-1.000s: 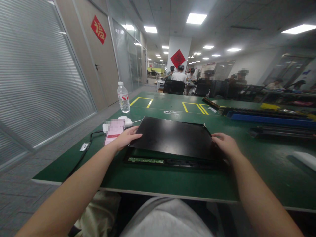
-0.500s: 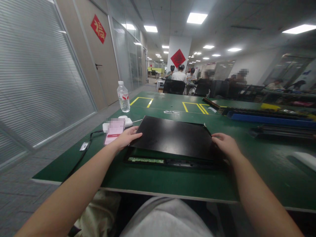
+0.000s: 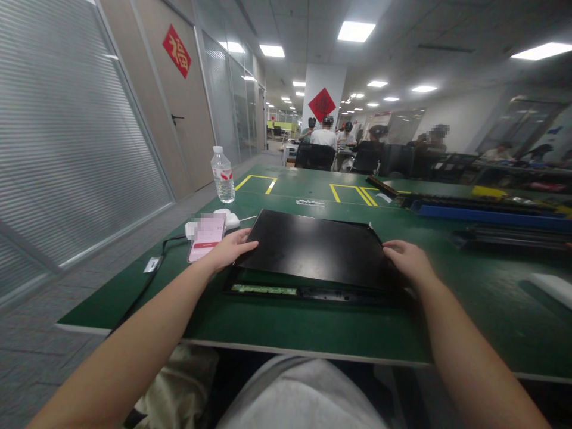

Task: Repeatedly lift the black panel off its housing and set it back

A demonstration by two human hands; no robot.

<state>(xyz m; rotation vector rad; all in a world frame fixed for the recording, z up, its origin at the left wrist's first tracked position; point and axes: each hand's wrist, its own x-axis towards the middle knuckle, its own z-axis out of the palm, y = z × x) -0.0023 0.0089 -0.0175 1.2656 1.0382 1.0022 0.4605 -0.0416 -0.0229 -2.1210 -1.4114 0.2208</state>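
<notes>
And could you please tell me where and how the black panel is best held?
Probably by its two short edges, coming from either side: the left hand on the left, the right hand on the right. The panel is wide, flat and thin, so opposite edges should balance it, and both hands stay clear of the green board showing past its near edge.

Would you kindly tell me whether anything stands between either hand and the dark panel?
Nothing visible does: the left hand holds the dark panel at its left edge, and the right hand holds its right edge.
</notes>
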